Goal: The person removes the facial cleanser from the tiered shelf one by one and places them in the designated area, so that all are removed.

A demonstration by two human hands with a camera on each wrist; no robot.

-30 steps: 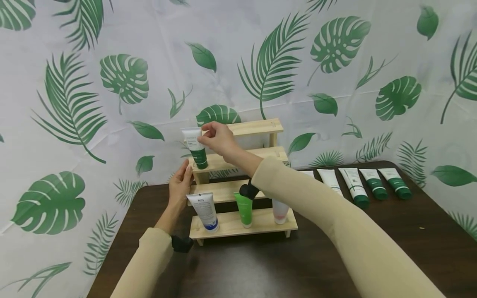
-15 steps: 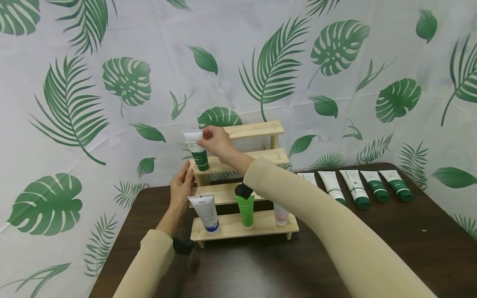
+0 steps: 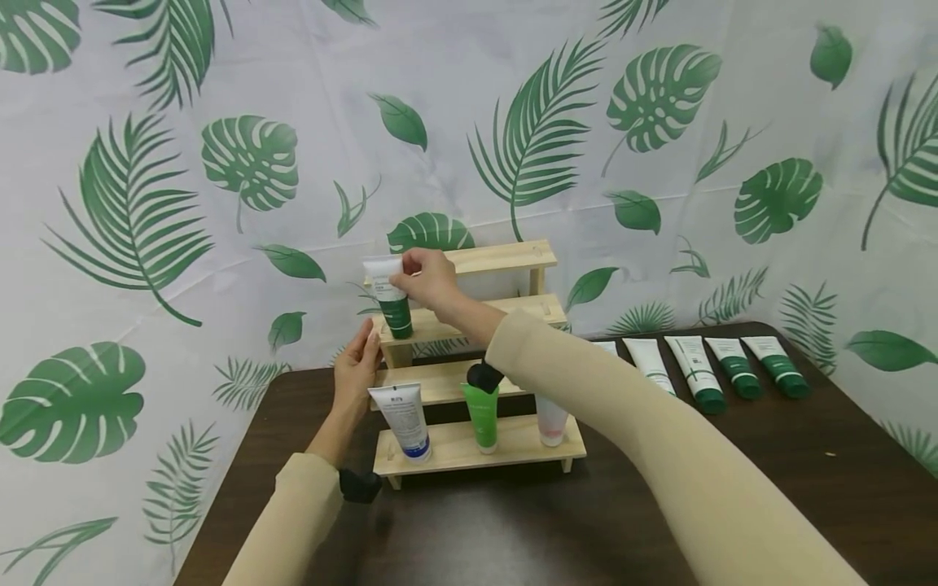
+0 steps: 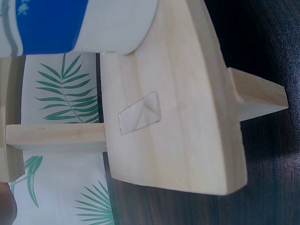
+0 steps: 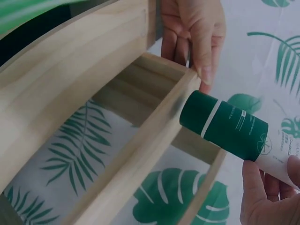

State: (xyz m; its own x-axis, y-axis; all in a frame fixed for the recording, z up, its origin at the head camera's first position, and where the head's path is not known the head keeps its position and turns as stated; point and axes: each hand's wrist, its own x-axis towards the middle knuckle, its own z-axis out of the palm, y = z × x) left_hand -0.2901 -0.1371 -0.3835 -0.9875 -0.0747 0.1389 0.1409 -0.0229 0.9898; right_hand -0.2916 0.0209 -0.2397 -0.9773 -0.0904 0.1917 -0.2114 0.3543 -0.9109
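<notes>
My right hand (image 3: 432,281) pinches the upper part of a white and green squeeze tube (image 3: 397,317). The tube stands cap down, leaning slightly, at the left end of the second shelf from the top of a wooden display stand (image 3: 476,460). In the right wrist view its green cap end (image 5: 197,112) is beside the shelf's edge. My left hand (image 3: 355,370) holds the left end of that same shelf, thumb against the wood. On the bottom shelf stand a white and blue tube (image 3: 405,419), a green tube (image 3: 482,419) and a pink-and-white tube (image 3: 551,419), partly hidden by my right sleeve.
Several white and green tubes lie in a row on the dark table at the right, among them a larger tube (image 3: 696,370) and an end tube (image 3: 777,366). A leaf-print cloth (image 3: 454,98) hangs behind the stand. My right forearm crosses in front of the shelves.
The held tube and my right hand have shifted very slightly to the right along the shelf. My left hand stays at the shelf's end. The head view has shifted a little.
</notes>
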